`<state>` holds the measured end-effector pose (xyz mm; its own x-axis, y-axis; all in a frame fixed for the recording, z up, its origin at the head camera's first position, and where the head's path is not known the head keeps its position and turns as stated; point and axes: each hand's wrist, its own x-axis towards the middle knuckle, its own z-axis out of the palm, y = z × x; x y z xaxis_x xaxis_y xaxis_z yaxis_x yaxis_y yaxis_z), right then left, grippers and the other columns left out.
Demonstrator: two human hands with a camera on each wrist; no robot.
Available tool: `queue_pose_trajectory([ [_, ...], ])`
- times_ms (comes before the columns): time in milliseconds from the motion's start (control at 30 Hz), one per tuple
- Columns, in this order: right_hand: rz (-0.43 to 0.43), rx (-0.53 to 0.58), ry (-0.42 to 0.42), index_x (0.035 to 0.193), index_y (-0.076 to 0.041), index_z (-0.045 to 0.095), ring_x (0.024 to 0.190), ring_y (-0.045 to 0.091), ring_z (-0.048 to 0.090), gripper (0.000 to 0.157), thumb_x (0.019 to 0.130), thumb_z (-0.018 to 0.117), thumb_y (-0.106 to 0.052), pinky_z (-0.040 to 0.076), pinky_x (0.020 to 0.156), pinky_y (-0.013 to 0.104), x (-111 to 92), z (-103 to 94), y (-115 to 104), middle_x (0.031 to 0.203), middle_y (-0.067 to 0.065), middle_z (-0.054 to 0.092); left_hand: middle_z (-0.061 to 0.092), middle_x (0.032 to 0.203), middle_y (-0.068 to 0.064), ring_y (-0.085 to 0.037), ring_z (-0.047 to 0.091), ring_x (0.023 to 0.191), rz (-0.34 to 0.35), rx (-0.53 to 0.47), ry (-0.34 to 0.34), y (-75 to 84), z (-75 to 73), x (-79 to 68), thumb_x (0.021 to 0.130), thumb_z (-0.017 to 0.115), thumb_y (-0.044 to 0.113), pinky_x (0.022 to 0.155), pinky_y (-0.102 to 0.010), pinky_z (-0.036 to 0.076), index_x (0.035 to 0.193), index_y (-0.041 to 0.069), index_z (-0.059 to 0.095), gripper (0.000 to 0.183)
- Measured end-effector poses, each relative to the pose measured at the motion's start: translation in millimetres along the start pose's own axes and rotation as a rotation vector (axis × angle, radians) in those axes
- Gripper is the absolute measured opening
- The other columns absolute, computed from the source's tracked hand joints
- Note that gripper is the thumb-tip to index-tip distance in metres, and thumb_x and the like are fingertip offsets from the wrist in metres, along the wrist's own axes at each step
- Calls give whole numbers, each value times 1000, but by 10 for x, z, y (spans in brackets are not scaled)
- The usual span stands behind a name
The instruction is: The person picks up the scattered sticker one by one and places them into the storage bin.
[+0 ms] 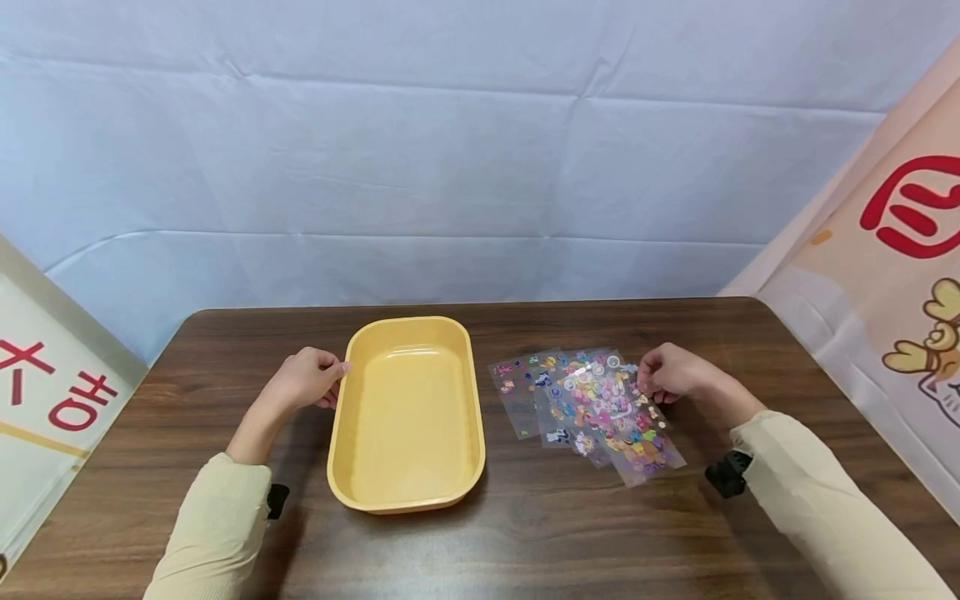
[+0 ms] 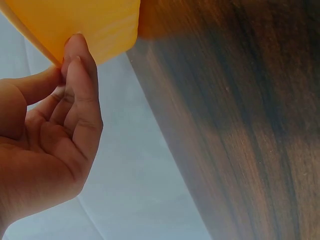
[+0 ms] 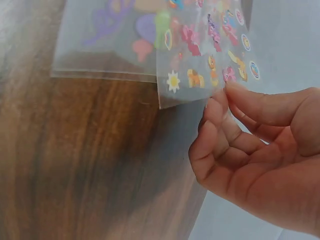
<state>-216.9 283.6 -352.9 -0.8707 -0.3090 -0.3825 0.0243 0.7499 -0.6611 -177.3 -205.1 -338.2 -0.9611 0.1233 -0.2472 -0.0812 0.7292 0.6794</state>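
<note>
A yellow rectangular tray (image 1: 405, 417) with rounded corners stands on the table, its inside bare. My left hand (image 1: 306, 379) pinches the tray's left rim between thumb and fingers; the left wrist view shows the thumb over the rim and the fingers against the outer wall (image 2: 110, 30). To the right of the tray, several clear sticker sheets (image 1: 558, 400) with colourful cartoon figures lie fanned and overlapping. With thumb and fingertips, my right hand (image 1: 670, 372) pinches the right edge of the top sticker sheet (image 3: 197, 60), which is lifted at that edge in the right wrist view.
The brown wood-grain table (image 1: 525, 542) ends at a straight back edge before a pale cloth backdrop (image 1: 420, 167). Printed banners with red characters hang at the left (image 1: 52, 383) and right (image 1: 892, 275). A dark wrist device (image 1: 727, 473) sits under the right sleeve.
</note>
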Motion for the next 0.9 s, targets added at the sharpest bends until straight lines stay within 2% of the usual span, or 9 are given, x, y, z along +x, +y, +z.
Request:
queue_pose_trajectory([
  [300, -63, 54, 3, 80, 8, 57, 59, 17, 51, 8, 86, 51, 6, 46, 52, 31, -35, -77, -35, 72, 7, 56, 61, 68, -8, -16, 60, 60, 12, -10, 3, -1, 2, -4, 97, 46, 18, 62, -35, 53, 89, -5, 62, 29],
  [467, -65, 106, 5, 83, 10, 56, 59, 17, 52, 9, 84, 47, 9, 46, 52, 30, -53, -119, -62, 72, 8, 56, 61, 69, -8, -16, 60, 61, 8, -17, -2, 3, -5, -5, 97, 46, 18, 62, -34, 53, 90, -6, 62, 29],
  [900, -67, 146, 13, 86, 10, 54, 63, 18, 52, 9, 85, 46, 8, 48, 58, 33, -69, -232, -213, 73, 8, 54, 62, 64, -4, -16, 61, 60, 19, -12, -4, -4, -24, 11, 96, 47, 18, 61, -35, 53, 91, -5, 64, 29],
])
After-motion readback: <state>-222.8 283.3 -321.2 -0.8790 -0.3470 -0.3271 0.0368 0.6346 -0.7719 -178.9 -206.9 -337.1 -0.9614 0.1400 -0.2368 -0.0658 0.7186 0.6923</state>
